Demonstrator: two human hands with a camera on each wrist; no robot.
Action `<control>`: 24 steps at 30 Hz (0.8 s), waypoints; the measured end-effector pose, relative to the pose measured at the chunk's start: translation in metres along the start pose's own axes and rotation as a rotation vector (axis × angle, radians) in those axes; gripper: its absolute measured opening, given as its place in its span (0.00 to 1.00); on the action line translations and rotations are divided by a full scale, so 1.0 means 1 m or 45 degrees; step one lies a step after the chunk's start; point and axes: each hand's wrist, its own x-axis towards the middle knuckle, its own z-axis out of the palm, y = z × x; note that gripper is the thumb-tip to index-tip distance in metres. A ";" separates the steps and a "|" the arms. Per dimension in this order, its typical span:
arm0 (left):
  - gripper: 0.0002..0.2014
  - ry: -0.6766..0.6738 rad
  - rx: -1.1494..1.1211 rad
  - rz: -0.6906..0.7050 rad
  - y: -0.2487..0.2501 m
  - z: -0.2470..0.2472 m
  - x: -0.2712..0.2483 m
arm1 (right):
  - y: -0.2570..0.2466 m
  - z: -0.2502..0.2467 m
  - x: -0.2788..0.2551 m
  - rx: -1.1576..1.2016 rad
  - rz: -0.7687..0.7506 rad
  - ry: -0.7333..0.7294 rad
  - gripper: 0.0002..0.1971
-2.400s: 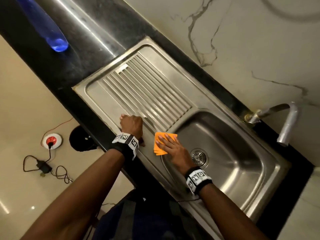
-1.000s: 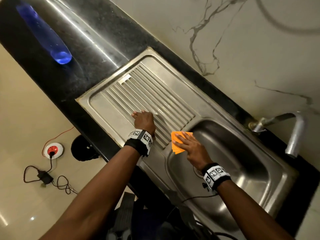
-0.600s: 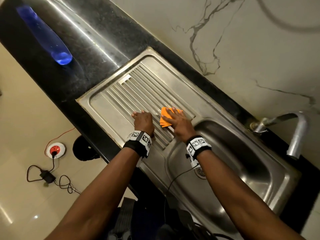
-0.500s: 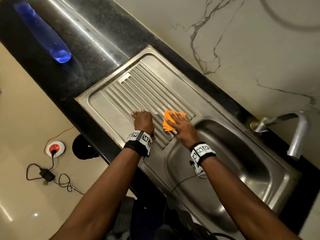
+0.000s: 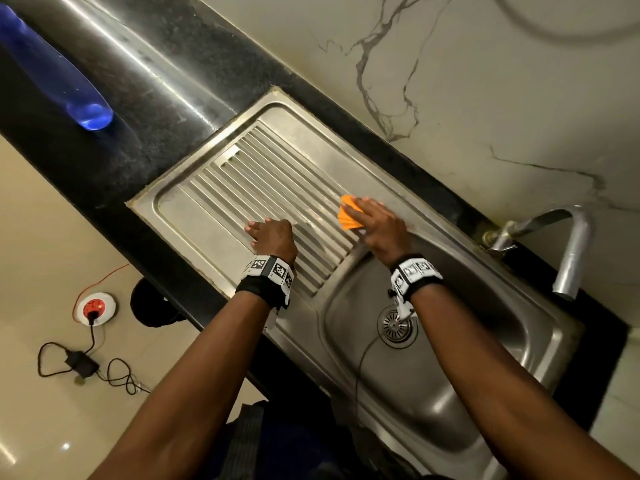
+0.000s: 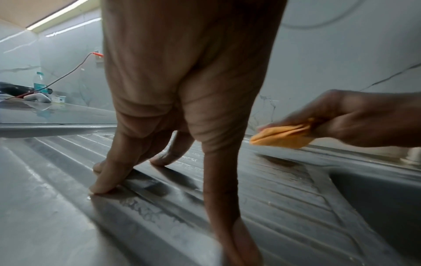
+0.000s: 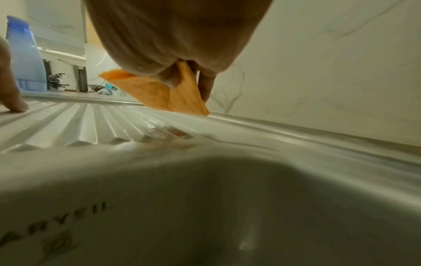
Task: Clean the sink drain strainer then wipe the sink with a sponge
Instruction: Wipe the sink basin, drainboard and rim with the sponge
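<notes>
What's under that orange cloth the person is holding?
The ribbed draining board of the steel sink. The right hand holds the orange cloth over its far edge; the metal directly beneath is hidden.

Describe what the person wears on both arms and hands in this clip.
Both forearms are bare, with no sleeves or gloves. The left hand and right hand each have a black wristband carrying white square-patterned marker tags. A thin dark cable hangs from the right wristband.
</notes>
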 end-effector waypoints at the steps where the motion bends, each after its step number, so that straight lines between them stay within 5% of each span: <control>1: 0.44 -0.014 0.003 -0.011 0.001 0.000 0.001 | -0.003 0.004 0.013 0.007 -0.035 -0.089 0.45; 4: 0.42 -0.037 0.017 -0.041 0.007 -0.003 0.001 | -0.006 0.021 0.022 0.002 -0.146 -0.282 0.48; 9: 0.42 -0.092 -0.027 -0.089 0.017 -0.011 -0.008 | 0.020 0.033 -0.048 0.017 -0.104 -0.170 0.52; 13: 0.43 -0.113 -0.045 -0.128 0.019 -0.014 -0.006 | 0.029 0.029 -0.076 -0.082 -0.070 -0.113 0.45; 19: 0.38 -0.109 -0.062 -0.163 0.025 -0.019 -0.014 | 0.015 0.004 -0.012 -0.088 0.073 0.167 0.37; 24: 0.32 -0.076 -0.039 -0.127 0.022 -0.017 -0.012 | 0.013 0.018 0.054 -0.095 0.012 -0.163 0.42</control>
